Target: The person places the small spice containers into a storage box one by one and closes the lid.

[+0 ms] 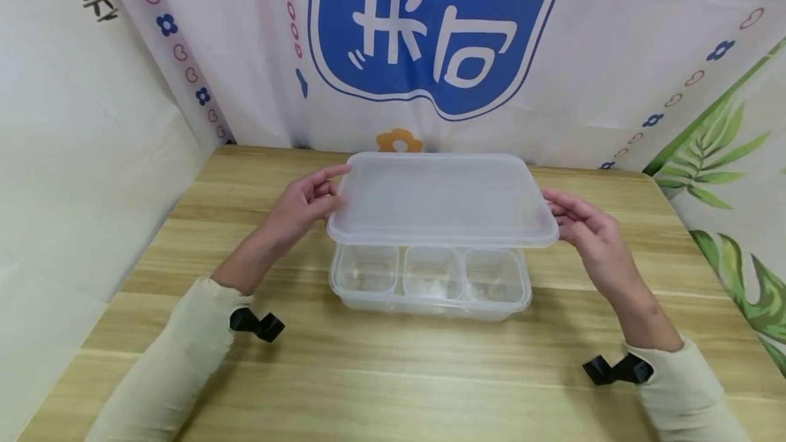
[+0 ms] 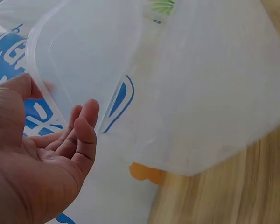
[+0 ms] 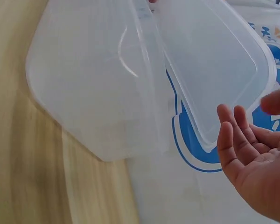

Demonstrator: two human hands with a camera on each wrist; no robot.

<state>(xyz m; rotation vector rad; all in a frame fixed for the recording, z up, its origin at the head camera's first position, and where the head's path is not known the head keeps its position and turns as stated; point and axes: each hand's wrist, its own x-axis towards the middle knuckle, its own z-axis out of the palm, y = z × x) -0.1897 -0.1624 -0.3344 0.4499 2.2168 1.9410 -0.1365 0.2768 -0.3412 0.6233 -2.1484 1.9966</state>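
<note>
A translucent white plastic lid (image 1: 442, 200), rectangular with rounded corners, hovers tilted over a clear food container (image 1: 430, 307). My left hand (image 1: 301, 203) pinches the lid's left edge; in the left wrist view its thumb and fingers lie on opposite sides of the lid (image 2: 84, 56). At the lid's right edge, my right hand (image 1: 598, 244) holds it between thumb and fingers. The container stands on the table, and three inner compartments show along its near side. Its far part is hidden under the lid. Nothing shows inside the visible compartments.
The wooden table (image 1: 393, 387) ends at a white printed cloth (image 1: 245, 53) hanging behind it. More cloth with green leaves (image 1: 706, 149) hangs on the right. A black mount sits at each wrist, over pale sleeves (image 1: 178, 353).
</note>
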